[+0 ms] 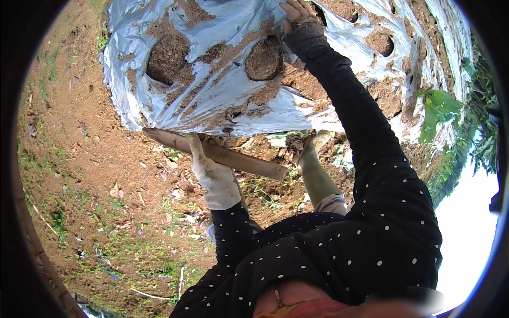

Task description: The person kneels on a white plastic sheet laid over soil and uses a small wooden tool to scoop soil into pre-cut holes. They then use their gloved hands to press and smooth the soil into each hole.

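Note:
My left hand [212, 177], in a dirty off-white glove, is closed around a flat bamboo slat [246, 160]. The slat slants from the near edge of a silvery plastic sheet [230, 26] down to the right, in front of my legs. My bare right hand [300, 14] reaches far forward at the top of the view. Its fingers are apart and rest on the sheet beside a hole, with the fingertips partly cut off by the frame. Two round soil-filled holes [168, 58] [264, 58] show in the sheet, left of that hand.
Loose soil lies scattered over the sheet, which has more holes [379, 44] to the right. A green leafy plant [440, 110] stands at the right. Brown ground [106, 159] with dry leaves and weeds spreads left. My boot [321, 177] is by the sheet's near edge.

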Demonstrator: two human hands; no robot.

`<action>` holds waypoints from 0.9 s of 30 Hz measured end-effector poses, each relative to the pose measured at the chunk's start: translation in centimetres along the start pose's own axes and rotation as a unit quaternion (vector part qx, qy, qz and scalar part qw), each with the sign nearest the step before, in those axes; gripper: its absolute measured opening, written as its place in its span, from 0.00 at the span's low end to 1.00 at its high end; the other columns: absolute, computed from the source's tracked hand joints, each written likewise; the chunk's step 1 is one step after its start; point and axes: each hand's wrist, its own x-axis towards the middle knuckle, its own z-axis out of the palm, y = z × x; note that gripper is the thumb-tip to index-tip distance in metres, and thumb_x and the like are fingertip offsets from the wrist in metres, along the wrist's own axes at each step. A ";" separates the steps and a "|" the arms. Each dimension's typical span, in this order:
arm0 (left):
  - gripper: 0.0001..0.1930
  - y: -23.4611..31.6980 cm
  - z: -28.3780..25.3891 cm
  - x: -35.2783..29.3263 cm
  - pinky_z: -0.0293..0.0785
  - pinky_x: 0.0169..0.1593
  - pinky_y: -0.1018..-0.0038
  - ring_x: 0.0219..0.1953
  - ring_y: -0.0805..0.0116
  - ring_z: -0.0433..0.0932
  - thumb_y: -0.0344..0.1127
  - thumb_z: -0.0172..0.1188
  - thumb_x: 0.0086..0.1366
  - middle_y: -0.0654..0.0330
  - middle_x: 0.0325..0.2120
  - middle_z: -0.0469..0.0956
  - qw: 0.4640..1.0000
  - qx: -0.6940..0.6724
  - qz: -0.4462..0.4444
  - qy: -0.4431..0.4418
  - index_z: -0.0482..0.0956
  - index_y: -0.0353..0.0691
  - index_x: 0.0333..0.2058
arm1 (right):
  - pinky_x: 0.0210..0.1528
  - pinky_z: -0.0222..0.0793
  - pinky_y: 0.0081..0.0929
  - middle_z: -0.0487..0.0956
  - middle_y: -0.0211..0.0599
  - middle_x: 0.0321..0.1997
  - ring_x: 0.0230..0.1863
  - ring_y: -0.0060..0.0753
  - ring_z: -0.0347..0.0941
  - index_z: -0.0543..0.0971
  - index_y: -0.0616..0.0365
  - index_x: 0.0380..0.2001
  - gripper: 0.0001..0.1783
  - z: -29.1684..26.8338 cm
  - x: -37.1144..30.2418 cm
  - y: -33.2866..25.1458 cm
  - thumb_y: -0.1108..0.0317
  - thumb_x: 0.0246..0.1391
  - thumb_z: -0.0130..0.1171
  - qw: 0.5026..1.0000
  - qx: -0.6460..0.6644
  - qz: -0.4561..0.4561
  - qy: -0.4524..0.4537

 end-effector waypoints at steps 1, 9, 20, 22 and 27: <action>0.28 0.0 -0.1 0.1 0.76 0.30 0.71 0.25 0.68 0.74 0.53 0.69 0.58 0.60 0.27 0.72 1.000 -0.001 -0.001 -0.003 0.70 0.35 0.41 | 0.61 0.65 0.43 0.75 0.41 0.57 0.59 0.51 0.69 0.75 0.44 0.55 0.26 -0.5 -0.9 0.9 0.65 0.49 0.61 0.997 0.046 0.064 0.007; 0.25 -0.8 -0.9 0.5 0.77 0.30 0.70 0.24 0.66 0.74 0.51 0.68 0.59 0.59 0.24 0.73 0.999 -0.005 -0.026 -0.018 0.68 0.36 0.38 | 0.52 0.71 0.38 0.77 0.50 0.52 0.48 0.46 0.76 0.77 0.52 0.50 0.18 -4.8 0.7 4.9 0.65 0.59 0.48 0.927 0.160 0.208 -0.269; 0.21 -0.8 -0.2 -0.2 0.71 0.32 0.68 0.25 0.67 0.72 0.52 0.69 0.58 0.63 0.23 0.72 1.000 0.024 -0.013 -0.001 0.72 0.42 0.33 | 0.42 0.71 0.32 0.81 0.40 0.34 0.38 0.33 0.76 0.79 0.54 0.39 0.10 -6.6 2.6 3.5 0.68 0.57 0.51 0.961 0.074 0.081 -0.253; 0.21 -0.8 -0.3 -0.2 0.71 0.32 0.68 0.25 0.67 0.72 0.52 0.69 0.58 0.63 0.22 0.71 1.000 0.020 -0.008 -0.006 0.72 0.41 0.33 | 0.42 0.72 0.31 0.81 0.40 0.34 0.38 0.32 0.76 0.79 0.55 0.39 0.10 -6.5 2.7 3.9 0.68 0.57 0.51 0.962 0.065 0.074 -0.255; 0.24 -0.5 -1.0 0.2 0.77 0.31 0.69 0.25 0.65 0.75 0.49 0.69 0.60 0.59 0.24 0.73 0.999 -0.006 -0.032 -0.044 0.69 0.36 0.37 | 0.41 0.72 0.30 0.82 0.38 0.34 0.37 0.31 0.77 0.79 0.55 0.40 0.10 -6.7 3.0 4.2 0.68 0.57 0.53 0.962 0.053 0.071 -0.260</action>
